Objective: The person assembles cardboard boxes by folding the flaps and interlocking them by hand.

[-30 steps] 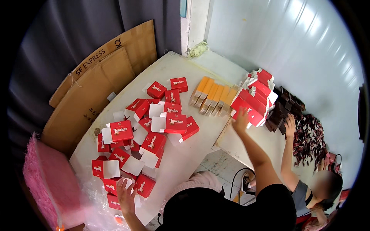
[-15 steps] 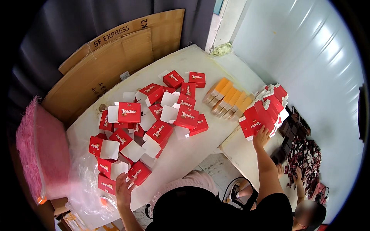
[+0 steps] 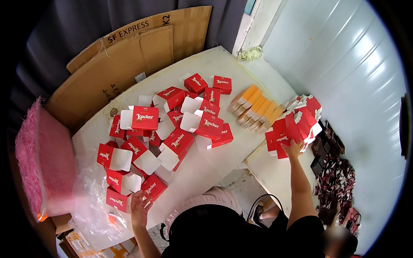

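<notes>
My right hand [image 3: 294, 149] reaches to the pile of flat red-and-white cartons [image 3: 310, 106] on the right. Its fingers close on the near edge of a flat red carton [image 3: 282, 138], partly covering it. Near the table's front edge, my left hand [image 3: 139, 209] holds nothing and its fingers are apart. Just beyond its fingertips lies an opened-out red box [image 3: 154, 187], part of a loose heap. Many boxes in the heap have white end flaps standing open, like the upper red box [image 3: 145, 117].
Clear packs with yellow-orange tops [image 3: 257, 108] stand in rows between heap and pile. Pink shredded filler in a clear bag [image 3: 56, 167] sits at the left, beside crumpled plastic film [image 3: 92, 210]. Cardboard sheets [image 3: 129, 64] lean behind. Another person [image 3: 342, 241] is by dark wrapped pieces [image 3: 337, 182].
My right hand has shifted slightly, and the carton edges under it sit a little apart from the pile. My left hand stays open by the heap. The view has tilted slightly.
</notes>
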